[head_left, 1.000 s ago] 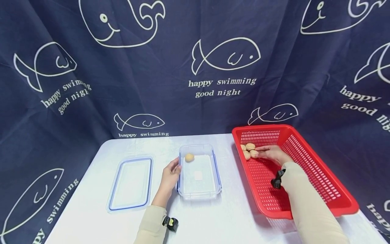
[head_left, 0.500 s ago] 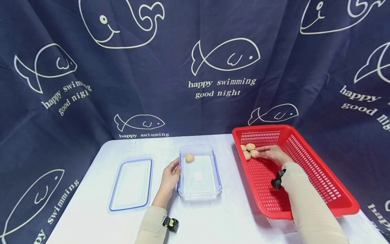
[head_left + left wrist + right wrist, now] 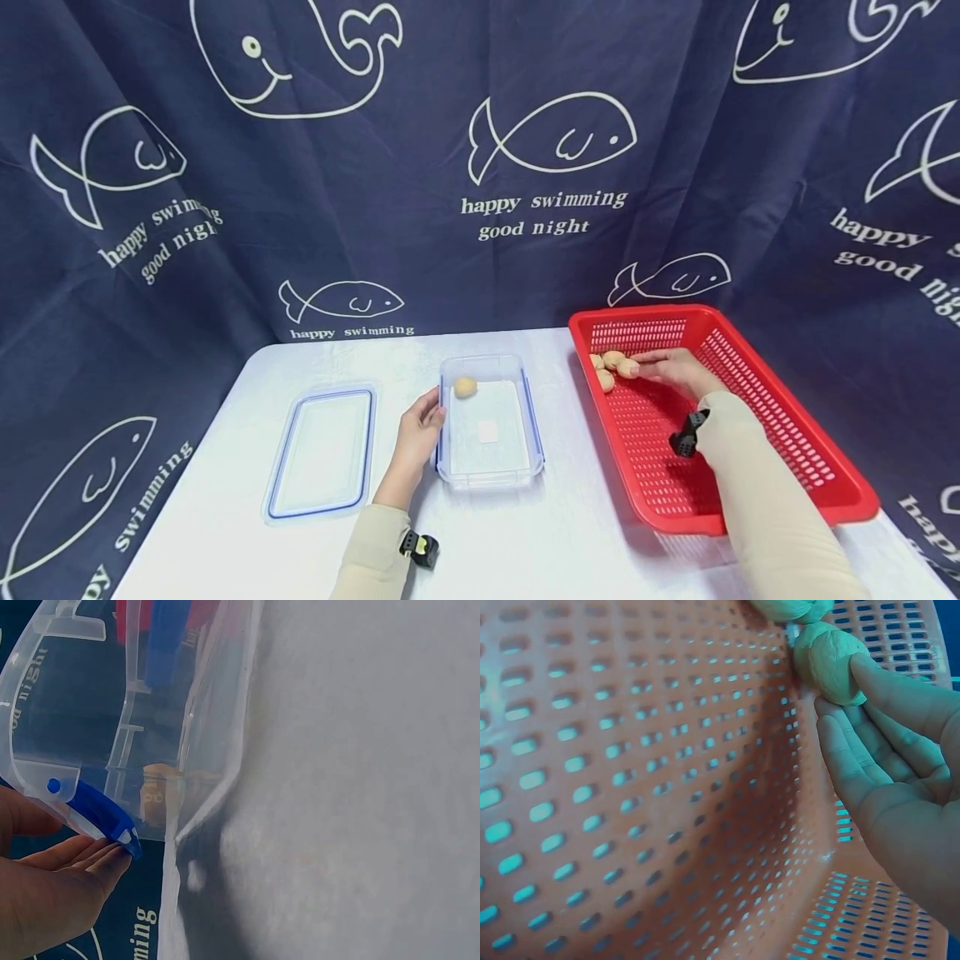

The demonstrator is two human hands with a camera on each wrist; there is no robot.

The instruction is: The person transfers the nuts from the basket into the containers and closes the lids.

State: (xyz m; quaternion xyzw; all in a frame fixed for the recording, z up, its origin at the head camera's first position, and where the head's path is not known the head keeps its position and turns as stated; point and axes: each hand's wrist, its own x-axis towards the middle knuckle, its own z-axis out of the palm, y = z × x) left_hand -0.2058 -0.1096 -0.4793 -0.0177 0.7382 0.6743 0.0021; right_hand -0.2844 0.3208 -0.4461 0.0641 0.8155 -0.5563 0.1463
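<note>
My right hand (image 3: 677,372) reaches into the red basket (image 3: 637,492) and pinches a walnut (image 3: 627,368) between thumb and fingers. In the right wrist view this walnut (image 3: 831,664) shows at the fingertips. Several other walnuts (image 3: 604,381) lie beside it at the basket's left wall. My left hand (image 3: 417,433) holds the left side of a clear food container (image 3: 528,475), thumb at the rim. Seen from the left wrist, the fingers touch a blue latch (image 3: 105,814) on that side. One walnut (image 3: 465,387) lies inside the container, near its far left corner.
A clear lid (image 3: 321,454) with a blue seal lies on the white table (image 3: 577,542), left of the container. Behind the table hangs a dark blue curtain (image 3: 435,250) with fish drawings. The basket's high slotted walls surround the right hand.
The walnut in my right hand has shifted slightly up and right, away from the walnut at the left wall. My left hand and the container stay in place.
</note>
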